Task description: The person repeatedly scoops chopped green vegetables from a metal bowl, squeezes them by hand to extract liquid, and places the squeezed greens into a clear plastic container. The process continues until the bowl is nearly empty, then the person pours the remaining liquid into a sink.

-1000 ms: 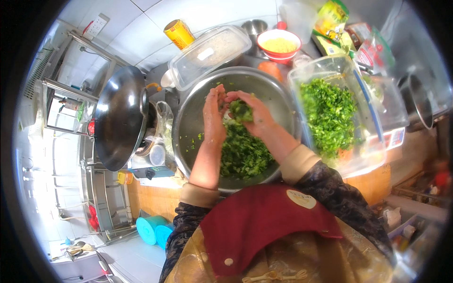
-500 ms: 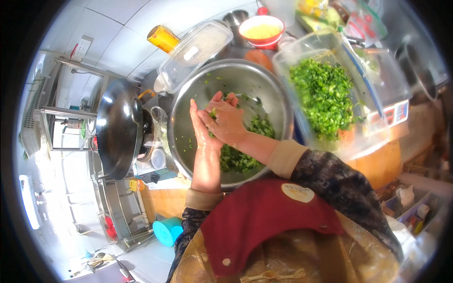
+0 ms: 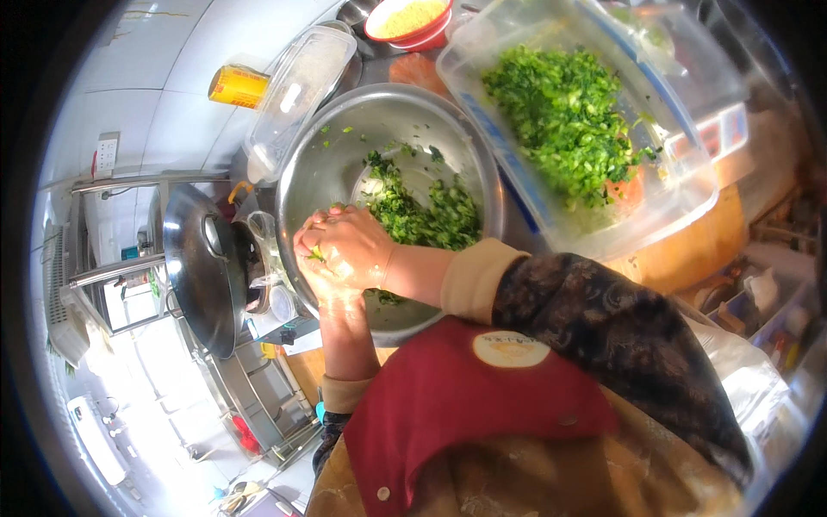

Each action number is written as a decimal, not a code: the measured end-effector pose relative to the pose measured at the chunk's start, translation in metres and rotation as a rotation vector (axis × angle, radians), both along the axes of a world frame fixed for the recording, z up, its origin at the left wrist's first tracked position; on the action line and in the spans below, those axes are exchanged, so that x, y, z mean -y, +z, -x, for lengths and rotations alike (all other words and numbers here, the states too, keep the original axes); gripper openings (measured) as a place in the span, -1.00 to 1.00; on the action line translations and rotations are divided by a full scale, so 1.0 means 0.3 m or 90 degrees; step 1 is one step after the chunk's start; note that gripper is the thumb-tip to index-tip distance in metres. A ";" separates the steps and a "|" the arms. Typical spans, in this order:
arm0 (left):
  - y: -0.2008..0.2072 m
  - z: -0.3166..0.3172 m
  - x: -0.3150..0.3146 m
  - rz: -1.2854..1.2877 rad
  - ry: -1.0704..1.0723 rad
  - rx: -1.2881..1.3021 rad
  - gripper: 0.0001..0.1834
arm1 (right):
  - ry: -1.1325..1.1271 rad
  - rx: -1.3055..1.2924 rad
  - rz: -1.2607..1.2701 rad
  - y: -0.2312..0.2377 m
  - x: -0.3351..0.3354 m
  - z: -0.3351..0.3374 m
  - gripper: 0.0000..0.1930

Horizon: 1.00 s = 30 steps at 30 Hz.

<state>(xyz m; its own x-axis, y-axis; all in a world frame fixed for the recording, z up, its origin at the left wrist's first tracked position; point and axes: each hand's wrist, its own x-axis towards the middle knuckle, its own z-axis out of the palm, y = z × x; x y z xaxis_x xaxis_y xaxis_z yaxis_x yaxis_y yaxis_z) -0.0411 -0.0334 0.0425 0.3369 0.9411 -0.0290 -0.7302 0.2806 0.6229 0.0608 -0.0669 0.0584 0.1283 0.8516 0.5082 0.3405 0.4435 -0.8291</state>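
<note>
Apron: pale oval badge, lettering too small to read. Right hand and left hand pressed together, bits of green between, over the steel bowl, presumably so drips fall inside. Chopped greens lie there, centre frame. Clear tub, upper right, seemingly within reach. Yellow can, upper left: print unreadable.

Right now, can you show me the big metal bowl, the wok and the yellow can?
Metal bowl (image 3: 326, 177), head view: bare inner wall.
Wok (image 3: 200, 280), head view: dark middle.
Yellow can (image 3: 241, 86), head view: its side.

White-tiled wall, steel rack at left, wooden surface at right, bright glare lower left.
</note>
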 end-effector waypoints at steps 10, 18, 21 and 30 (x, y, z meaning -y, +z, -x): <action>0.012 0.050 0.003 0.114 0.043 -0.111 -0.55 | -0.045 -0.063 -0.095 -0.015 -0.030 -0.017 -0.81; -0.002 0.049 -0.006 0.138 0.041 -0.131 -0.55 | -0.001 -0.034 0.004 -0.023 -0.041 -0.018 -0.83; -0.004 0.041 -0.016 0.142 0.029 -0.129 -0.55 | -0.033 -0.023 -0.013 -0.036 -0.051 -0.008 -0.85; 0.080 -0.090 -0.015 0.151 -0.064 -0.126 -0.55 | -0.051 0.083 0.206 0.043 -0.052 -0.041 -0.69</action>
